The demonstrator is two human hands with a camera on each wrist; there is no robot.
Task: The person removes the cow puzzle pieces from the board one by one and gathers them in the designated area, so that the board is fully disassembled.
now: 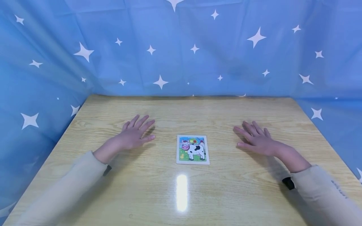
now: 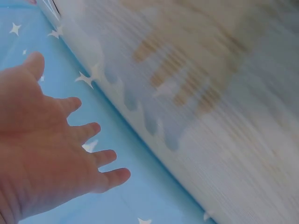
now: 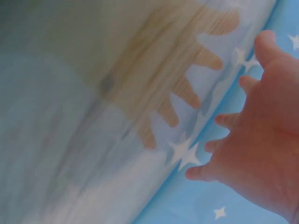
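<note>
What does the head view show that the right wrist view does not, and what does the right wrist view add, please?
Only the head view shows the white-framed cow picture and the left hand.

Only the right wrist view shows the right hand from its palm side, and that hand's reflection in the tabletop.

Both share the right hand itself, the tabletop and the blue backdrop with its white stars.

Shows blue cloth [image 1: 135, 25] with white stars [image 1: 256, 38] beyond far, left and right edges of wood-grained bench [image 1: 226, 191]; carries glare [image 1: 182, 193] midway between side edges.
</note>
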